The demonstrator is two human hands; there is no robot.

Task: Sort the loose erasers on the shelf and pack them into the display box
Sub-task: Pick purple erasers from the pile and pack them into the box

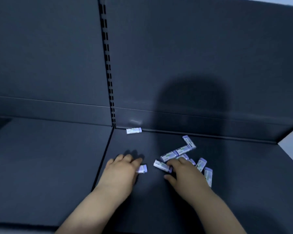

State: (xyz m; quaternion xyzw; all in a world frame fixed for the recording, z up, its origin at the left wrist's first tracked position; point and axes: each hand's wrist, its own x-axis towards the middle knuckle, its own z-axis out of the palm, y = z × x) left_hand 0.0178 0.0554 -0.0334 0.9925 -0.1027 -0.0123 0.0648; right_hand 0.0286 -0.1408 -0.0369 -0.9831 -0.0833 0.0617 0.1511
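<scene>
Fingers [135,160] of the left hand [121,171] are bent down over a short eraser [143,168], which pokes out on the thumb side, white with a lilac end, and looks to be held against the shelf [57,157]. On the right hand [186,173] the bent fingers [172,164] rest on the near end of a slanted eraser [161,165], with the thumb spread out just below it. I cannot tell whether that hand actually grips it or only touches it.

Both hands lie palm down on the dark grey metal shelf, near each other, the two erasers between them.

Just beyond and to the right of the right hand lies a loose cluster of erasers [183,149], all in white sleeves with green print and lilac tips. They point every way, some touching end to end, some partly hidden under the hand. One lone eraser [134,130] lies well apart from them, right up against the back panel [193,56], beside the foot of the slotted upright [107,65]. A rounded shadow falls on the back panel above the cluster.
</scene>
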